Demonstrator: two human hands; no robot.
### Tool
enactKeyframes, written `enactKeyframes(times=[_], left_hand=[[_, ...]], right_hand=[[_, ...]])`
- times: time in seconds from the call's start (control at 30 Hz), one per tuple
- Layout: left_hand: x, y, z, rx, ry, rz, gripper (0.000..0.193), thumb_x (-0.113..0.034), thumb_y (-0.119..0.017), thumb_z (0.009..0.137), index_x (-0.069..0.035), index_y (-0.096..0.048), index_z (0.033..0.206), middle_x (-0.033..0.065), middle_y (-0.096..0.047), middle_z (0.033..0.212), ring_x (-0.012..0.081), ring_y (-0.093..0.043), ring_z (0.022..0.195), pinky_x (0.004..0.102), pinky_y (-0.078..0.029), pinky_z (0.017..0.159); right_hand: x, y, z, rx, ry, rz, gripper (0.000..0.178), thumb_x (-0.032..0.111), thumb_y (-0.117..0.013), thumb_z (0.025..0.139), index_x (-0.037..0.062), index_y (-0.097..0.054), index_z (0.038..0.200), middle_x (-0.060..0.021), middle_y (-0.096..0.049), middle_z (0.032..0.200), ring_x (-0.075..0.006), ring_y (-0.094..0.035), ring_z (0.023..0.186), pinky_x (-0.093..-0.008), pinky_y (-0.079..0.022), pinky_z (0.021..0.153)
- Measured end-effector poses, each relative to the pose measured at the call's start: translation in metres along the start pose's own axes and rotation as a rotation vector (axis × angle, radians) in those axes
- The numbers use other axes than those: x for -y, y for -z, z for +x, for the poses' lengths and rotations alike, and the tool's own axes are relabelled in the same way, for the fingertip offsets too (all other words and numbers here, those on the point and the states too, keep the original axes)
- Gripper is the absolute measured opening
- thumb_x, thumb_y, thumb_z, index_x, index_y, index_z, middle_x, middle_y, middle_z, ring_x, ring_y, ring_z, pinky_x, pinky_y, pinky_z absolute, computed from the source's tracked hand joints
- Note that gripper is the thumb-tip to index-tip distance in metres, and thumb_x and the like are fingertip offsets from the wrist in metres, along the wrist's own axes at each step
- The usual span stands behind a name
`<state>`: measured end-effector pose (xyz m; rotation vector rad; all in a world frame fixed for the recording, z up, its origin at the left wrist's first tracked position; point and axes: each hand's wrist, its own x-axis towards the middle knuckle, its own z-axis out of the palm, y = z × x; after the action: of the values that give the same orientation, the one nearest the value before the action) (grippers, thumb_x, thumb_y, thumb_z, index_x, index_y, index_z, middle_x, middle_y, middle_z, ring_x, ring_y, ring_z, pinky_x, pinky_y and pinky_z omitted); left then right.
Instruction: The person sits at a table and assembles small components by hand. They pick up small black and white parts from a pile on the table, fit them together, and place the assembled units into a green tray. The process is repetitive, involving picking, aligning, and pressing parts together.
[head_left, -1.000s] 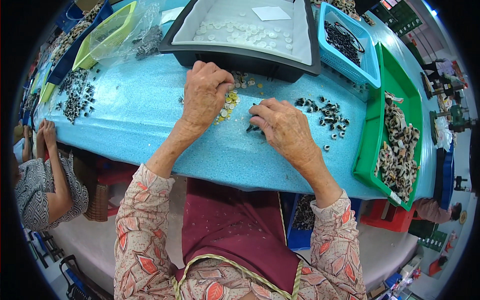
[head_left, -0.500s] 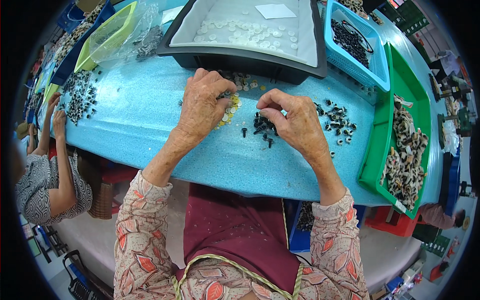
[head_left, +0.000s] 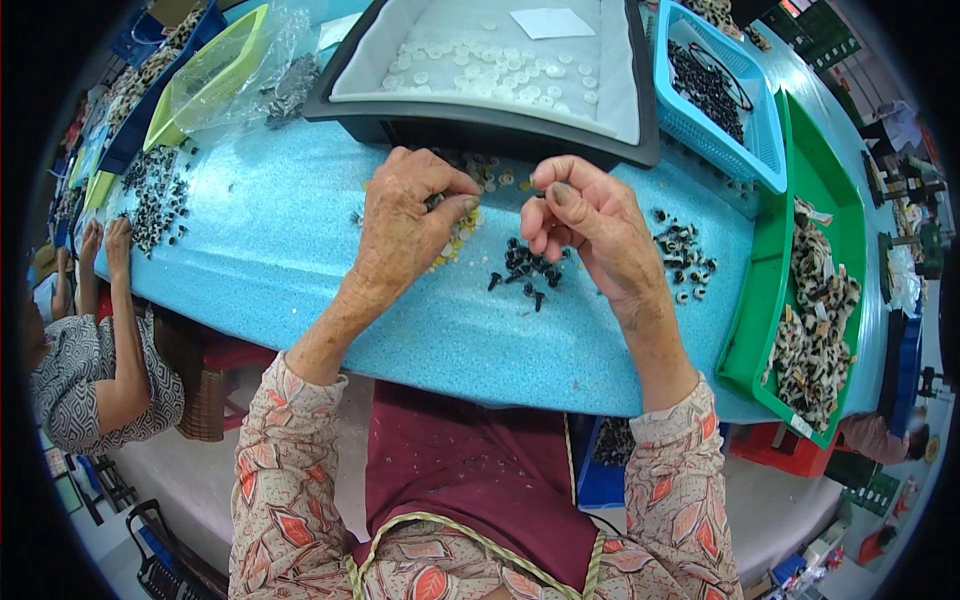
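My left hand (head_left: 405,215) is closed, thumb against the bent fingers, over small yellow and white discs (head_left: 463,240). A bit of something dark shows inside its grip, too small to name. Raised a little above the table, my right hand (head_left: 600,225) has curled fingers with the thumb bent toward them; a tiny dark piece shows by the fingertips. Below and between the hands lies a heap of black pegs (head_left: 525,265) with round heads and thin stems. To the right of my right hand, black pegs with pale rings (head_left: 688,260) are scattered.
A black tray (head_left: 345,112) lined in white holds pale discs ahead. Rightward stand a light-blue basket (head_left: 762,150) of black pieces and a green crate (head_left: 745,350) of spotted plush pieces. At left are another pile of small black-and-white parts (head_left: 155,200), a lime basket (head_left: 165,120) and a co-worker's hands (head_left: 108,238).
My right hand has lifted from beside the black peg heap, turned so its fingers and palm side show. My left hand stays over the discs with only a slight shift.
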<state>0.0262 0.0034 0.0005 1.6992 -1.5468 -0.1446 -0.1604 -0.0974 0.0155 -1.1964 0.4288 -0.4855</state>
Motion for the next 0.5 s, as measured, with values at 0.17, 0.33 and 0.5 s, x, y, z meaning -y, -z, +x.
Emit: enactKeyframes(times=[0.17,0.33,0.5], left_hand=[[-0.018,-0.005,0.007,0.012,0.375,-0.579,0.008,-0.006,-0.070,0.078,-0.001,-0.070,0.085,0.0024,-0.066,0.072,0.0072,-0.059,0.067,0.0222,-0.047,0.060],[-0.019,-0.016,0.004,0.003,0.425,-0.740,0.009,-0.008,-0.069,0.081,-0.002,-0.070,0.087,0.0007,-0.066,0.072,0.0045,-0.059,0.068,0.0196,-0.048,0.062],[-0.018,-0.023,0.004,-0.029,0.387,-0.773,0.009,-0.008,-0.069,0.081,-0.002,-0.070,0.088,0.0007,-0.066,0.072,0.0045,-0.059,0.068,0.0195,-0.048,0.062]], right_hand=[[-0.015,0.008,0.001,0.069,0.009,0.243,0.025,0.029,-0.053,0.095,0.0055,-0.054,0.104,-0.0122,-0.067,0.085,-0.0129,-0.065,0.067,-0.0204,-0.051,0.055],[-0.016,0.004,-0.001,0.016,0.010,0.366,0.022,0.024,-0.059,0.092,0.0035,-0.056,0.101,-0.0069,-0.061,0.083,-0.0104,-0.059,0.066,-0.0210,-0.050,0.054],[-0.018,0.005,-0.001,-0.030,-0.020,0.339,0.019,0.016,-0.063,0.089,0.0017,-0.057,0.100,-0.0067,-0.061,0.084,-0.0107,-0.058,0.066,-0.0218,-0.051,0.057]])
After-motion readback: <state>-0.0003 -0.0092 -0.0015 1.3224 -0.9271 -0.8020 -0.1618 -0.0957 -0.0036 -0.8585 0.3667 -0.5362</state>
